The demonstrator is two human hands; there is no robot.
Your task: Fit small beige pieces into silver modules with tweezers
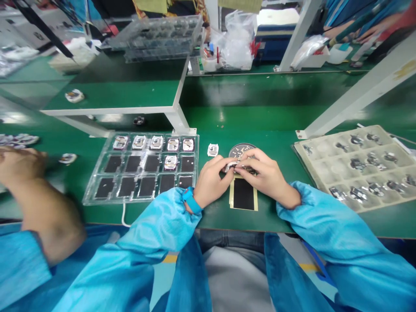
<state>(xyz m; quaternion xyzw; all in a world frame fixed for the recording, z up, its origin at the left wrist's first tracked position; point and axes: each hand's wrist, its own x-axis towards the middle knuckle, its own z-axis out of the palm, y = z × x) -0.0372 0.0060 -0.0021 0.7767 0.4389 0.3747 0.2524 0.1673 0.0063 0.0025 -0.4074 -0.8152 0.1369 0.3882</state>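
Over the bench my two hands meet, fingertips pinched on a small white-and-silver part (231, 165) that looks like a watch case. My left hand (211, 180), a blue band at its wrist, grips its left side. My right hand (268, 175) closes on it from the right, its fingers partly covering the part and some dark metal beside it. Just behind the fingers lies a round grey dish (233, 151) holding small pieces. A black pad with a yellow border (243, 194) lies below the hands. One similar white part (212, 150) rests left of the dish.
On the left, a clear compartment tray (92, 190) holds several white parts. An off-white tray (325, 167) of shiny metal parts lies right. A raised green shelf (130, 93) and a slanted white post (354, 82) stand behind. A co-worker's arm (45, 203) reaches in at far left.
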